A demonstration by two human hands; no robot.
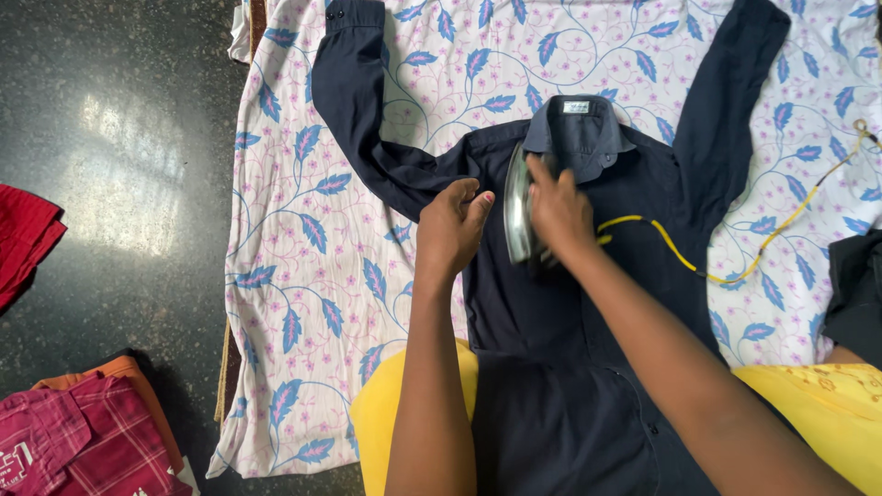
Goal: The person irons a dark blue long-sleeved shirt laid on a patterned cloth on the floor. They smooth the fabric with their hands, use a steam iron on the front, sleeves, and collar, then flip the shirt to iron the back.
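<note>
A dark navy long-sleeved shirt (pixel 551 303) lies flat, collar away from me, on a white sheet with blue leaves (pixel 303 239). My right hand (pixel 559 209) grips an iron (pixel 516 207) tipped on its side, its shiny soleplate facing left, just below the collar. My left hand (pixel 452 225) presses down on the shirt's chest, right beside the soleplate, fingers curled. A yellow cord (pixel 735 266) runs from the iron off to the right across the sleeve and sheet.
Dark polished floor (pixel 119 184) on the left holds a red cloth (pixel 23 239) and a folded maroon checked garment on an orange one (pixel 83 441). My yellow-clad knees (pixel 386 413) sit under the shirt hem. Another dark garment (pixel 854 285) lies at the right edge.
</note>
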